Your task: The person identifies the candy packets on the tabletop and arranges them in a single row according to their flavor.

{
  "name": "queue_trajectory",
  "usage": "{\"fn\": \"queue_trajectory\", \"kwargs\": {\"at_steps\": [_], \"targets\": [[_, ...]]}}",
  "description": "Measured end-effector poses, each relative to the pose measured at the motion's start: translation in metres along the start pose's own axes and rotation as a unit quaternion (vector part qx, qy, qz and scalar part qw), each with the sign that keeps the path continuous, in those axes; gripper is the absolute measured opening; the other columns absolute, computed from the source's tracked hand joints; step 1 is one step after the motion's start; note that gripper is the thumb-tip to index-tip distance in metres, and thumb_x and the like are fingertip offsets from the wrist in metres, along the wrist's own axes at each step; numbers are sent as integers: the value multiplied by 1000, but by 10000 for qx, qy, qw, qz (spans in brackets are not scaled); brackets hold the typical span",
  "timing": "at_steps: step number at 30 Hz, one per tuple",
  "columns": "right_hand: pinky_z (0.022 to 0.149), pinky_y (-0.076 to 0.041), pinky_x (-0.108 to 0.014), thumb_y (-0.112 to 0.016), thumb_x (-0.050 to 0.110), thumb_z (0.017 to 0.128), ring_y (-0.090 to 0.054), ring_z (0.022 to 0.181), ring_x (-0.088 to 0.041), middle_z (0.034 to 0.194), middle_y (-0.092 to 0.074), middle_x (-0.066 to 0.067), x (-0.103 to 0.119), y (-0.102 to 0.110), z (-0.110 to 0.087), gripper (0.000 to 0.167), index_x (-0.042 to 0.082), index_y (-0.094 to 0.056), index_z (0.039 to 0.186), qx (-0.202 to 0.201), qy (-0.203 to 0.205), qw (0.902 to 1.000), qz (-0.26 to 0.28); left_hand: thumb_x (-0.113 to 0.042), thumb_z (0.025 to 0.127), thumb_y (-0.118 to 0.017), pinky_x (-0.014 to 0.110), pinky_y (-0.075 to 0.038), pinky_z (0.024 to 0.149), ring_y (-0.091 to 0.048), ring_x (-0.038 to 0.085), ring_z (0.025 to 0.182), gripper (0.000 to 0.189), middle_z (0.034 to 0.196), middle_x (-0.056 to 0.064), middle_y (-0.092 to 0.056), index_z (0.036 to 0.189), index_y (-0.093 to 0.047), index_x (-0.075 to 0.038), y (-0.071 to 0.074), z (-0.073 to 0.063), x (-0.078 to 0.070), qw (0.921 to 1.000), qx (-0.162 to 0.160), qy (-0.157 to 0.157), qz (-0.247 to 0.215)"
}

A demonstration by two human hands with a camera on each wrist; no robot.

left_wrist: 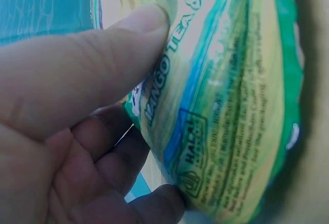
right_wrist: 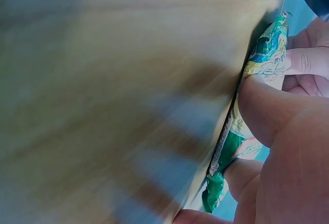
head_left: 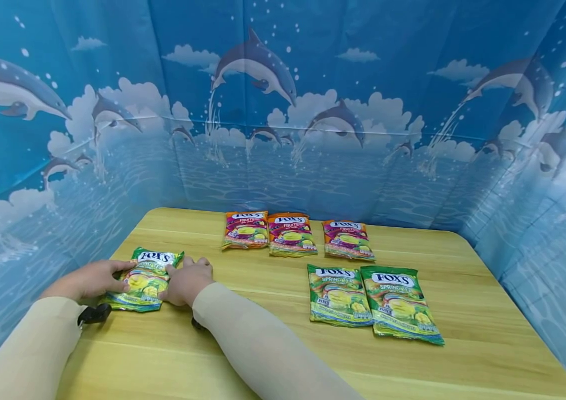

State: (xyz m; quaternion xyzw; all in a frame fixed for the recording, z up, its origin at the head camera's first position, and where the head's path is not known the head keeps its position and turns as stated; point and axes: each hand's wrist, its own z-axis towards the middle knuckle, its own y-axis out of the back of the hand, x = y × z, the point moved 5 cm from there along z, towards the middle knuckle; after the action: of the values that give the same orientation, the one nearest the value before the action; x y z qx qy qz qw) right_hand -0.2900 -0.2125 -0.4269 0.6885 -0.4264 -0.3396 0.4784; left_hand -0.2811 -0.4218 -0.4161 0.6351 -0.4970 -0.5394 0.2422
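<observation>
Only the left wrist view makes the "Mango Tea &" lettering and halal mark legible on the Fox's Spring Tea packet (head_left: pixel 146 278); the right wrist view alone shows that packet edge-on, low against the wooden table (head_left: pixel 263 283). The head view places it at about nine o'clock on the tabletop, near the left edge.

From it, two more Spring Tea packets (head_left: pixel 340 295) lie at three o'clock, touching each other. Three Fox's Fruits packets (head_left: pixel 292 235) line the far edge between two and three o'clock; the left two sit just beside each other, with a narrow gap before the third. Behind them hangs a dolphin-print curtain (head_left: pixel 263 155). A broad stretch of wood shows between the right hand (head_left: pixel 189 282) and the nearer Spring Tea packet.

The left hand (head_left: pixel 94 280) grasps the packet's nine o'clock side, thumb over the front. The right hand touches the three o'clock side with thumb and fingers; whether they pinch it, I cannot tell.
</observation>
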Motion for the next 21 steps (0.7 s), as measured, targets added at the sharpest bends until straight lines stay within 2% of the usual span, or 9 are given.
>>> {"fn": "queue_trajectory", "kwargs": {"at_steps": [21], "targets": [[119, -36, -41, -46, 83, 93, -39, 145, -28, 170, -30, 14, -1, -3, 1, 74, 61, -19, 159, -109, 99, 9998, 126, -35, 97, -76, 63, -49, 99, -39, 65, 137, 82, 155, 46, -36, 159, -39, 5, 0, 0, 1, 10000, 30, -13, -89]]}}
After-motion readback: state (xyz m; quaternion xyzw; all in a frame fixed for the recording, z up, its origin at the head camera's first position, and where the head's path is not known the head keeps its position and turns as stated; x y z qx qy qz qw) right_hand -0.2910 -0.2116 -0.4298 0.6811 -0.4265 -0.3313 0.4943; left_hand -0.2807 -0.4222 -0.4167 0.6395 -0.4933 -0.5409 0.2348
